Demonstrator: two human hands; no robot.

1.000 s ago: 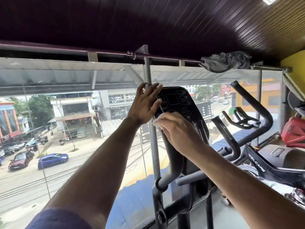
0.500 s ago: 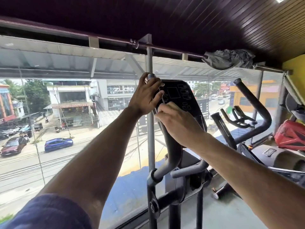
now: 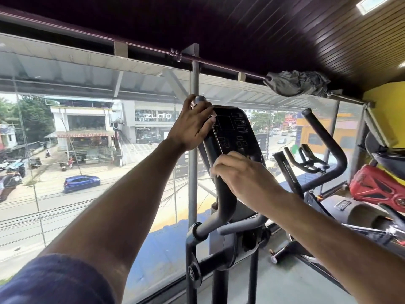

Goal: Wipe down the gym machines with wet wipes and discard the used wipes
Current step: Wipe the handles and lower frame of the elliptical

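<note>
A black elliptical machine stands in front of me, its dark console [image 3: 232, 128] facing me. My left hand [image 3: 192, 126] grips the top of the machine's left moving handle [image 3: 221, 194], fingers curled round the bar just below its grey end cap. My right hand [image 3: 243, 176] is at the console's lower edge with fingers curled. It holds a white wet wipe [image 3: 212, 172] against the surface. The wipe is almost wholly hidden under the fingers, only a pale edge showing at the left.
The right moving handle [image 3: 324, 137] rises to the right. Behind it are a spin bike's handlebars [image 3: 306, 161] and a red padded item [image 3: 377, 189]. A grey cloth [image 3: 295, 83] hangs on the ceiling rail. A metal post [image 3: 194, 80] and floor-to-ceiling glass [image 3: 87, 194] stand close behind the machine.
My right hand has slid down the console from beside my left hand to its lower edge. My left hand has closed tighter round the handle top.
</note>
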